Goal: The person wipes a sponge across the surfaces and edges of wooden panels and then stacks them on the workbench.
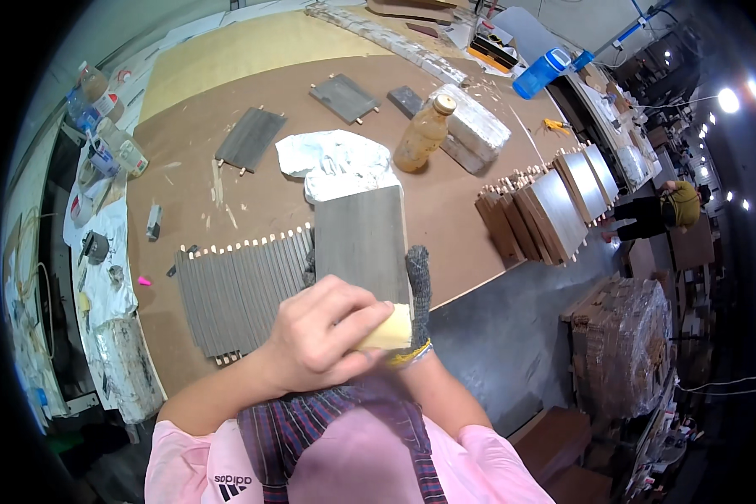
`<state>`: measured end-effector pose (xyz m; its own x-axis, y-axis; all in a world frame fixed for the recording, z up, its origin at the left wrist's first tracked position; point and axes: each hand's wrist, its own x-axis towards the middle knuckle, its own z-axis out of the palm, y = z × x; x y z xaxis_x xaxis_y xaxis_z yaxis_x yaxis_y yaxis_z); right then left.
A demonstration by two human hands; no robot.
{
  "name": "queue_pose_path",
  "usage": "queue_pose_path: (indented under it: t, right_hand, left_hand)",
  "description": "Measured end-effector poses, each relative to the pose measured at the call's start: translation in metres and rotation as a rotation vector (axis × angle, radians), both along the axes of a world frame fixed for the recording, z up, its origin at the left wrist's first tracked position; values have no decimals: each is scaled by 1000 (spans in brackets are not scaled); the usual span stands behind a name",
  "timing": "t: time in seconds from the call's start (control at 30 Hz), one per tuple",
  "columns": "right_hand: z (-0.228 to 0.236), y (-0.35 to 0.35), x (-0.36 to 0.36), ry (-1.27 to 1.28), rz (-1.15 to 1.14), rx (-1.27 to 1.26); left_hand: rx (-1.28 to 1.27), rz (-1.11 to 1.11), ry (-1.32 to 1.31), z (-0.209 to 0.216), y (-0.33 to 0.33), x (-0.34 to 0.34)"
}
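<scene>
My bare left hand (323, 328) is closed around a pale yellow pad (392, 328), which could be folded sandpaper. It presses the pad over the near end of a flat grey wooden board (361, 235). Under the board, my right hand (419, 290) wears a dark grey knit glove with a yellow cuff. Its thumb lies along the board's right edge and its fingertips show at the left edge; the board hides the palm. Beside my left hand stands a row of thin grey slats (239, 290) with wooden dowels in their ends. Crumpled white material (340, 160) lies beyond the board.
Two doweled grey panels (252, 139) lie farther back. A bottle of brownish liquid (424, 134) stands by a wrapped block (475, 130). Doweled boards (546, 210) are stacked at the table's right edge. Bottles (122, 147) line the left side. Another person (680, 206) stands far right.
</scene>
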<state>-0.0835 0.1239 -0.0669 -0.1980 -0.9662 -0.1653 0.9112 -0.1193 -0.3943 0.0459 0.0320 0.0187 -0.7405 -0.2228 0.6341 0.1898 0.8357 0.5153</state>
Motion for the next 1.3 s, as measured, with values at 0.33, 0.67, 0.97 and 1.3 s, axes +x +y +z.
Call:
queue_pose_path:
  t: [0.33,0.67,0.97,1.3]
  right_hand:
    - [35,-6,-2,-267,-93,-68]
    - [32,4,-16,-297,-145,-155]
    - [19,-3,-19,-308,-71,-263]
    - [29,-2,-12,-342,-116,-221]
  left_hand:
    - [-21,66,-92,-6,-4,15]
    - [-89,175,-147,-23,-28,41]
    - [-117,96,-46,-7,-11,17]
    - [-160,96,-22,-4,-9,17]
